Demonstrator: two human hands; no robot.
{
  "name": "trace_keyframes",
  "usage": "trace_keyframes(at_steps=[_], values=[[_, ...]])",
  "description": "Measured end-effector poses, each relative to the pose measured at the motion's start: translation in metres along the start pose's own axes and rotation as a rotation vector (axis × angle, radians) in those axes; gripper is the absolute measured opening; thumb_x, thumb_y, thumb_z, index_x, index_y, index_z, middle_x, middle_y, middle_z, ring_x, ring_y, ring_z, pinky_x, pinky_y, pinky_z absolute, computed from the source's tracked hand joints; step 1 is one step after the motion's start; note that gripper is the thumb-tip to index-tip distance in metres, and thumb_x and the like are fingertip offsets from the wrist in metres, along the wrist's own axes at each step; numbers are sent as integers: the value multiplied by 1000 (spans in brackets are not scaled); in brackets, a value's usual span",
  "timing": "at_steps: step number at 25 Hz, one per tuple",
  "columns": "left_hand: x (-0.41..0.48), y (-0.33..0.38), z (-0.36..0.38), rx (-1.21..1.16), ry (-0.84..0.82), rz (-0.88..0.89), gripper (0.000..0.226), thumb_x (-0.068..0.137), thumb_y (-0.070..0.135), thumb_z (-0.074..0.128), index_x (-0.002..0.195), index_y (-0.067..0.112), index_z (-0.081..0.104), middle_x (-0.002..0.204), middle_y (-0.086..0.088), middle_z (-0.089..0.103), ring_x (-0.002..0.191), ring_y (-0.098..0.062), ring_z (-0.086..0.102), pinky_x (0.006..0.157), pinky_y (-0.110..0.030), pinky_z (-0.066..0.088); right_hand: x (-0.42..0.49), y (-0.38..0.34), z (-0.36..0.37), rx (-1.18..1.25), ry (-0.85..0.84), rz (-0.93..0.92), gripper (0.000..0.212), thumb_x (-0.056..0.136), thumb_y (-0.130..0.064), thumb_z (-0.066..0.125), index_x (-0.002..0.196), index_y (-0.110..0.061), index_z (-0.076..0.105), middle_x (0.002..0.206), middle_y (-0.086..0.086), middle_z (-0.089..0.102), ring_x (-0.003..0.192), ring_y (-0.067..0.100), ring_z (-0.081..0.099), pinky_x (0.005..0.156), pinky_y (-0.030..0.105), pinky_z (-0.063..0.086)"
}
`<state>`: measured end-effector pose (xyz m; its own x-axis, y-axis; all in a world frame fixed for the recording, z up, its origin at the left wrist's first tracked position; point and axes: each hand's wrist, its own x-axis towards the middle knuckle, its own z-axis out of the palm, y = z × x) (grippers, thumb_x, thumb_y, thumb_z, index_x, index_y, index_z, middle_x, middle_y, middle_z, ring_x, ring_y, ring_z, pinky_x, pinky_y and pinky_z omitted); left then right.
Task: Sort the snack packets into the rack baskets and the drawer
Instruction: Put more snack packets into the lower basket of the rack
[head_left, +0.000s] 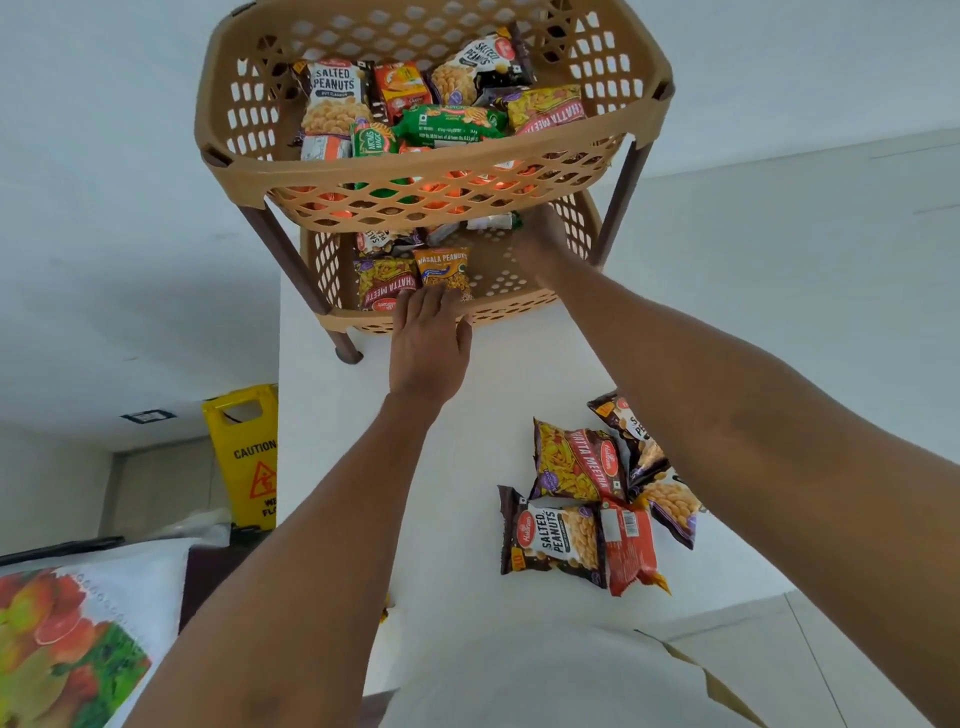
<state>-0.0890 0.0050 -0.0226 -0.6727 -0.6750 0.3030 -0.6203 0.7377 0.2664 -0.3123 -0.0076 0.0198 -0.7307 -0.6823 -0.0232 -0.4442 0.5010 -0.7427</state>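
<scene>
The masala peanuts packet (442, 270) was being settled in the lower basket (519, 307) under the flat left hand (428, 343), the hold of the blurred right hand (540, 236) perhaps indiscernible; packets (587, 499) by the right edge of the tabletop (467, 441) were due next.

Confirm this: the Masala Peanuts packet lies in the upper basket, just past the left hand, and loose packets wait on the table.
Wrong basket. The head view shows the Masala Peanuts packet in the lower basket, beneath the upper basket, just past the left hand. The loose packets do wait on the table.
</scene>
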Motion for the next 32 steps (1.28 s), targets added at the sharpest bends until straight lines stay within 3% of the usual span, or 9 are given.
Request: trace_keyframes(at_steps=[6,10,13,17,20,24,27,29,32], values=[[-32,20,-10,56,-86,-89,62,106,28,49,161,12,27,171,-13,23,160,-30,14,129,-56,9,-78,21,-33,-243,47,-321,46,91,-6,58,136,-17,57,141,8,59,126,31,60,99,48,57],[-56,44,-7,40,-100,-136,65,104,27,50,162,13,24,173,-13,16,161,-30,10,129,-59,10,-142,54,-51,-266,146,-550,21,91,-6,59,111,-12,63,118,5,62,112,25,58,89,38,53],[-73,65,-3,16,-188,-125,62,106,29,47,162,15,25,172,-12,20,159,-29,16,128,-59,13,-174,94,-59,-259,25,-595,15,91,-7,61,105,-11,65,105,4,63,97,23,61,80,36,53],[-91,87,6,-58,-323,-66,60,108,35,46,162,16,27,170,-9,23,155,-29,26,123,-56,26,-186,145,-87,-323,-160,-490,19,93,-15,62,111,-14,63,109,3,61,99,24,62,83,44,54],[-95,104,11,-100,-414,-11,59,108,38,46,160,16,31,168,-8,28,153,-29,27,121,-55,28,-185,174,-117,-349,-186,-383,25,94,-22,62,118,-16,63,115,3,61,104,25,63,87,42,53],[-90,125,18,-118,-624,63,60,104,47,49,157,21,38,164,-3,35,153,-23,28,122,-55,18,-190,194,-141,-421,-242,-232,48,95,-49,64,133,-20,56,123,1,62,107,22,64,90,39,52],[-82,136,21,-22,-792,78,66,99,56,50,157,28,38,165,-2,34,153,-24,27,122,-60,11,-192,201,-146,-431,-422,-48,73,90,-67,62,143,-22,42,119,-1,65,107,21,65,93,43,53],[-77,135,23,32,-845,101,70,97,59,52,158,30,36,165,-3,32,153,-27,27,121,-61,11,-192,201,-148,-356,-553,25,82,88,-67,65,148,-20,34,118,4,68,105,25,66,95,47,54],[-71,132,23,54,-883,135,75,92,61,59,157,31,37,160,-4,38,148,-28,34,118,-61,15,-193,199,-149,-259,-594,53,81,91,-55,72,151,-15,34,122,9,64,102,26,63,90,39,53]])
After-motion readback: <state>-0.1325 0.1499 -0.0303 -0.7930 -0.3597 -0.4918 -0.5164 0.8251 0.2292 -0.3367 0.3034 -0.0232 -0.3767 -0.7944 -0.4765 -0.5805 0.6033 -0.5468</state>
